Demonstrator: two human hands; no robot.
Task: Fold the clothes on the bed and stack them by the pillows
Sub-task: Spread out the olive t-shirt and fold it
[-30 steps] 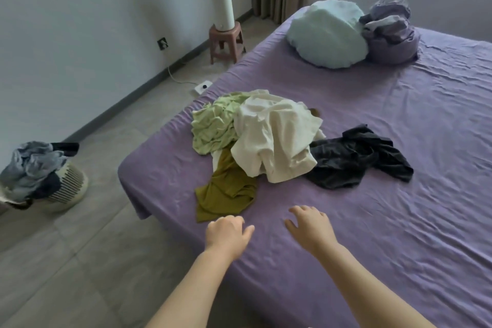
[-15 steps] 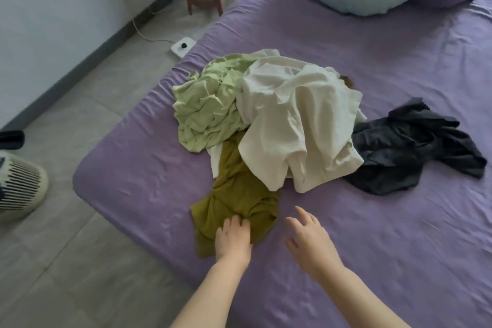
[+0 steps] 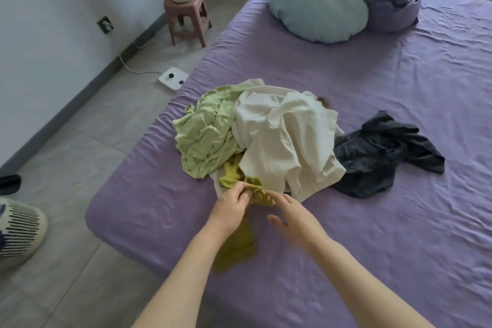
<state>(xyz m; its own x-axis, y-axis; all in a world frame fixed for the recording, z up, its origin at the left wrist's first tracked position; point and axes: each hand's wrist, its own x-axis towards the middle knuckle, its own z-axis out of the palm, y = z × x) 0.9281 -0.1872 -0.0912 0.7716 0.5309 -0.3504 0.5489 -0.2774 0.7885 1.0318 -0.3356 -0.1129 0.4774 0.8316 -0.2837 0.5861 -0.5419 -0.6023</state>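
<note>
A heap of clothes lies on the purple bed: a light green garment, a cream garment on top, a dark grey garment to the right, and an olive green garment at the near side. My left hand pinches a bunched fold of the olive garment and lifts it. My right hand hovers beside it, fingers spread, fingertips at the same fold. A pale blue pillow and a purple pillow sit at the far end.
The bed's left edge runs beside a tiled floor. A pink stool with a white fan column stands by the wall, a white power strip lies on the floor, and a striped laundry basket sits at the left.
My left hand has gathered and lifted the olive garment, which lay flat before. My right hand moved up to the same fold. The view shifted upward, showing the pillows again.
</note>
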